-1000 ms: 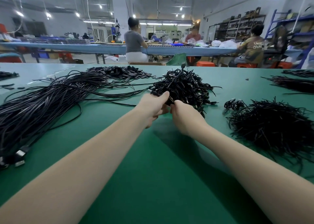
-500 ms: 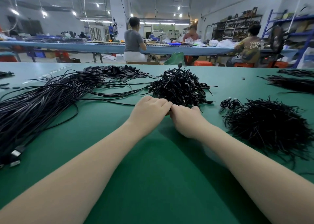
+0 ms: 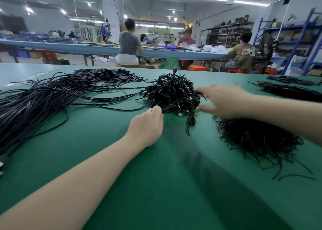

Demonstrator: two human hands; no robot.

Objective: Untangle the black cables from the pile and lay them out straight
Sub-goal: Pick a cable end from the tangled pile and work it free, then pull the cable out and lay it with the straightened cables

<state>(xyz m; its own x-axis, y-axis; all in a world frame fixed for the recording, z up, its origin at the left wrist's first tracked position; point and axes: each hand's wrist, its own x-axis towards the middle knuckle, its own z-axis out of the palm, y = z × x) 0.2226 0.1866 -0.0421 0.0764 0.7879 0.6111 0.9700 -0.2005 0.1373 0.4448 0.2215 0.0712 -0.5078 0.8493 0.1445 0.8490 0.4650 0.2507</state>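
A tangled pile of short black cables with USB plugs lies in the middle of the green table. My left hand is at the pile's near left edge, fingers curled round a cable end there. My right hand reaches in from the right, blurred, with fingers spread and straight, its fingertips touching the pile's right side. A broad bundle of long black cables stretches out across the left of the table.
A heap of thin black ties lies at the right, under my right forearm. Flat black pieces lie at the back left, more black strands at the far right. Three people sit at a blue bench behind.
My hands were together in front of the pile. Now the right hand has swung out to the pile's right side with fingers spread, and the left hand has shifted to its near left edge.
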